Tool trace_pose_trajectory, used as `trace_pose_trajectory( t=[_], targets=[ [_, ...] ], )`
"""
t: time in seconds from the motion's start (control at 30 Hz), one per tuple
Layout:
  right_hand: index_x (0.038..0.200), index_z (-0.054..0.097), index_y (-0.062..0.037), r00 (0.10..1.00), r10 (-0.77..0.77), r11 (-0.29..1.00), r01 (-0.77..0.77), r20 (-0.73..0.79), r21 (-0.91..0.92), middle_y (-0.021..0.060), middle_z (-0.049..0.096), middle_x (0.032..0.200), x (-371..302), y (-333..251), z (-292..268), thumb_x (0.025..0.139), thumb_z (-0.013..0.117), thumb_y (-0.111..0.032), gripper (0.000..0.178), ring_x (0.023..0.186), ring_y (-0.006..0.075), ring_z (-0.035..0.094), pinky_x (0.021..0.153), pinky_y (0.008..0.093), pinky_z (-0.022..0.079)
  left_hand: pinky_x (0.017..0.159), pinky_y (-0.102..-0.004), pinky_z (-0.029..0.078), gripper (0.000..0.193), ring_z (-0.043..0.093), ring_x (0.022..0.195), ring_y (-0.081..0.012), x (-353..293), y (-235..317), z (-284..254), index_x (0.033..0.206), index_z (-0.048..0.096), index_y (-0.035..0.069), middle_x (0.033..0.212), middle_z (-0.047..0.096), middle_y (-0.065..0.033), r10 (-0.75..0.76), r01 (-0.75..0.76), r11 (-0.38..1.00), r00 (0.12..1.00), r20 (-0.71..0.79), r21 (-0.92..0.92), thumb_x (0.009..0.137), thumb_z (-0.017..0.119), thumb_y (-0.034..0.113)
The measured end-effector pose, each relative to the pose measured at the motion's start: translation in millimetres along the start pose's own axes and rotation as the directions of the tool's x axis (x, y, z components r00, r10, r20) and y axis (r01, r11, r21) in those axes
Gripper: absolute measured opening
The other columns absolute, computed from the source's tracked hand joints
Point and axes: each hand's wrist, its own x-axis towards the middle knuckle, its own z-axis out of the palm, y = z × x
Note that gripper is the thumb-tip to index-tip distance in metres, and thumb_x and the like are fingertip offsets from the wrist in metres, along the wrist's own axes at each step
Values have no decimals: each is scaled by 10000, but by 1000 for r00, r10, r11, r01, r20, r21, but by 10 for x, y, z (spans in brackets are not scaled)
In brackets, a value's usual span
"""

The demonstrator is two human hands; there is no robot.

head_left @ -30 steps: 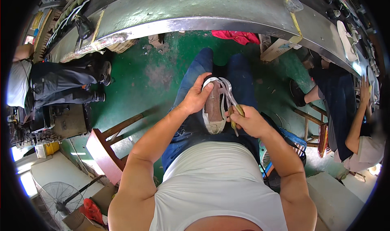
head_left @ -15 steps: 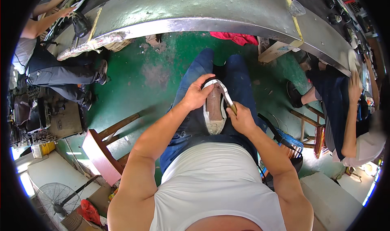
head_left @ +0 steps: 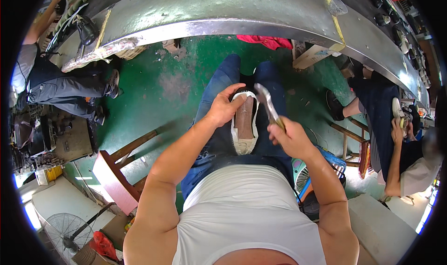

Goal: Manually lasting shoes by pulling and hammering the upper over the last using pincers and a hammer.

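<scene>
An unfinished shoe (head_left: 245,120) lies bottom up in my lap, its brown insole board ringed by a white turned-in edge. My left hand (head_left: 224,107) is closed around its far end, with the thumb over the edge. In my right hand (head_left: 291,135), closed on the yellowish handle, are silver lasting pliers (head_left: 268,102). Their metal head is raised just right of the shoe's far end, apart from it. How far their jaws are parted cannot be made out.
A metal-topped workbench (head_left: 219,6) curves across the front, with a clear plastic cup (head_left: 337,6) on it. At left and right, other people work on shoes. A wooden stool (head_left: 116,181) stands at my left, a fan (head_left: 65,234) behind it. Red cloth (head_left: 265,41) lies under the bench.
My right hand has moved right and slightly toward me, lifting the pliers off the shoe's white edge. My left hand keeps its hold. The person on the right has lowered a shoe from the bench.
</scene>
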Motion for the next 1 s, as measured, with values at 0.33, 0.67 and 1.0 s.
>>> trace_pose_trajectory(
  t=[0.33,0.67,1.0],
  targets=[
    [984,589,15,983,160,986,-164,-88,-41,137,664,803,333,441,113,970,590,-412,427,784,309,674,740,419,521,1028,-337,448,614,579,1185,-227,-49,-86,-24,1477,420,33,1313,601,-142,12,-29,986,995,101,167,917,649,136],
    [1108,561,63,946,174,970,-213,-274,-119,240,680,962,357,740,210,745,711,-202,474,919,361,689,826,431,536,997,-378,472,682,616,1183,-324,-518,-229,268,1494,388,11,1326,603,-231,-115,81,963,986,121,256,826,518,60],
    [1105,603,-18,1000,-15,804,-2,-23,-595,197,693,896,-402,504,-218,922,624,-228,279,835,379,680,756,469,517,1133,-356,357,987,470,1358,-319,-728,-376,189,1566,166,14,1456,472,-244,-56,-32,877,984,170,479,801,765,195]
  ],
)
